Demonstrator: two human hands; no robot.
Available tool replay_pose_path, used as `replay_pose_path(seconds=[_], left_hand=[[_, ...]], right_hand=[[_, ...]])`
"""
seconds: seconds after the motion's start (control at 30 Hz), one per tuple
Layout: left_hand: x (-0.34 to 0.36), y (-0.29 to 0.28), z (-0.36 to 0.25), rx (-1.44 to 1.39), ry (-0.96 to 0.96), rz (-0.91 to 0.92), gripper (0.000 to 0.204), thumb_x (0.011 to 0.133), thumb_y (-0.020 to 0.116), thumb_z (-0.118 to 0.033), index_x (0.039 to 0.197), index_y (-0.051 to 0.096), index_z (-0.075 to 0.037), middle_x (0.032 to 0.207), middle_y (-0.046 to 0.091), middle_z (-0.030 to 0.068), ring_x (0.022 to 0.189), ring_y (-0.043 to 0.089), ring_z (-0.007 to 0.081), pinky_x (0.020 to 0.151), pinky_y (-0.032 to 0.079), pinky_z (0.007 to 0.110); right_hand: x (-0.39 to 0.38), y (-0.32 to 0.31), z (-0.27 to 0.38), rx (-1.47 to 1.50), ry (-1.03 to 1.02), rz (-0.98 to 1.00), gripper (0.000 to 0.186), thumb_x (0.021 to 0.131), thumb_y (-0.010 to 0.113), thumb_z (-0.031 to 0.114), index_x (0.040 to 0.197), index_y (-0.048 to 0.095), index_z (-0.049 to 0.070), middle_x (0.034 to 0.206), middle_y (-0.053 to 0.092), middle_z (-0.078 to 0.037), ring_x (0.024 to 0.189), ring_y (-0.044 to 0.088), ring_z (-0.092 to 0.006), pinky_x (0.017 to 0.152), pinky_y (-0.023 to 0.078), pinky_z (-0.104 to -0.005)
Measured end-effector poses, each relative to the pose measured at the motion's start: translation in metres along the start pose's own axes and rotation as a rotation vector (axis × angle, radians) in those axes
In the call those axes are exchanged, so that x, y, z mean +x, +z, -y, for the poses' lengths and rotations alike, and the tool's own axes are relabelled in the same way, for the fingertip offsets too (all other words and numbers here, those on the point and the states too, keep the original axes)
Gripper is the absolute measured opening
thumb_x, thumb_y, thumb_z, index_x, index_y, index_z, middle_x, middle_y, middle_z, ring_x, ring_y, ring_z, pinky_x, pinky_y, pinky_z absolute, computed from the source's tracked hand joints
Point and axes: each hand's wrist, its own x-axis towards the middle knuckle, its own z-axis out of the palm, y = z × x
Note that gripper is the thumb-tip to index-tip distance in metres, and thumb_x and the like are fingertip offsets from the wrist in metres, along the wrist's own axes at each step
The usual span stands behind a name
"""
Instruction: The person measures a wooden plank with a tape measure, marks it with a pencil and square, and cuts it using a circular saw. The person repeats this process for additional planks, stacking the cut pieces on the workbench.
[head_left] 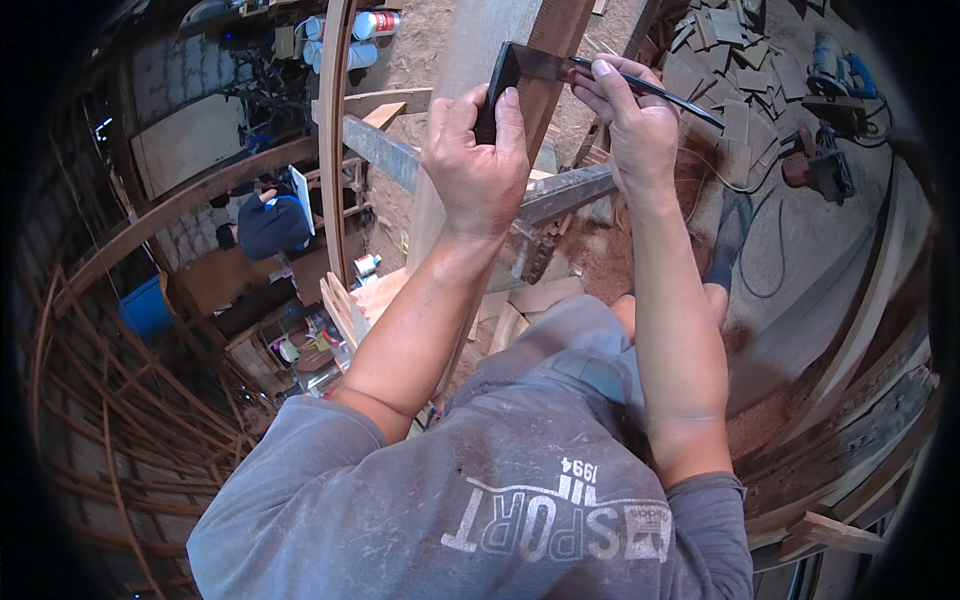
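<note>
A long wooden board (490,30) runs away from me at the top middle. My left hand (472,165) grips the dark stock of a try square (505,78), thumb along it, and its blade lies across the board. In my right hand (642,135) is a slim black pencil or pen, the marking tool (682,103), pinched between thumb and fingers. Its tip points left, close to the blade's right end by the board's edge; whether it touches cannot be made out.
A grey support bar (570,193) crosses beneath the board. To the right lie wood offcuts (735,62), a blue power tool (838,72) and a red-and-black power tool (815,168) with cords. At left, another person (272,225) bends near a blue bin (147,308).
</note>
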Motion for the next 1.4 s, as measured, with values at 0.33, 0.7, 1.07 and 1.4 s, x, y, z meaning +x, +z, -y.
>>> replay_pose_path(seconds=[0.33, 0.7, 1.07, 1.4], left_hand=[[0.000, 0.000, 0.002, 0.023, 0.013, 0.008, 0.017, 0.098, 0.082, -0.014, 0.107, 0.076, 0.000, 0.086, 0.064, 0.0116, 0.070, 0.065, 0.0243, 0.060, 0.050, 0.039], [0.001, -0.002, 0.000, -0.006, -0.012, 0.022, 0.018, 0.100, 0.081, -0.015, 0.108, 0.077, 0.001, 0.087, 0.066, 0.0096, 0.075, 0.063, 0.0201, 0.067, 0.051, 0.036], [0.000, -0.002, -0.002, 0.003, -0.014, 0.013, 0.018, 0.100, 0.080, -0.015, 0.108, 0.078, 0.001, 0.087, 0.068, 0.0103, 0.075, 0.064, 0.0201, 0.067, 0.052, 0.036], [0.001, 0.002, 0.002, -0.013, 0.032, -0.009, 0.015, 0.100, 0.080, -0.014, 0.106, 0.077, -0.001, 0.087, 0.064, 0.0107, 0.071, 0.064, 0.0224, 0.062, 0.051, 0.038]], right_hand=[[0.006, 0.004, 0.008, -0.258, -0.120, 0.066, 0.026, 0.106, 0.073, 0.016, 0.118, 0.072, -0.007, 0.108, 0.080, -0.017, 0.104, 0.080, -0.0224, 0.097, 0.066, -0.0352], [0.011, 0.012, 0.004, -0.033, -0.093, 0.183, 0.030, 0.107, 0.075, 0.016, 0.125, 0.068, -0.006, 0.116, 0.078, -0.019, 0.109, 0.078, -0.0244, 0.104, 0.064, -0.0376], [0.020, 0.003, -0.008, -0.008, -0.084, 0.240, 0.027, 0.106, 0.075, 0.016, 0.126, 0.069, -0.002, 0.116, 0.078, -0.016, 0.109, 0.078, -0.0223, 0.105, 0.062, -0.0370], [0.017, -0.006, -0.015, 0.140, -0.029, 0.136, 0.026, 0.106, 0.074, 0.012, 0.126, 0.066, -0.004, 0.117, 0.077, -0.019, 0.110, 0.078, -0.0276, 0.105, 0.063, -0.0411]])
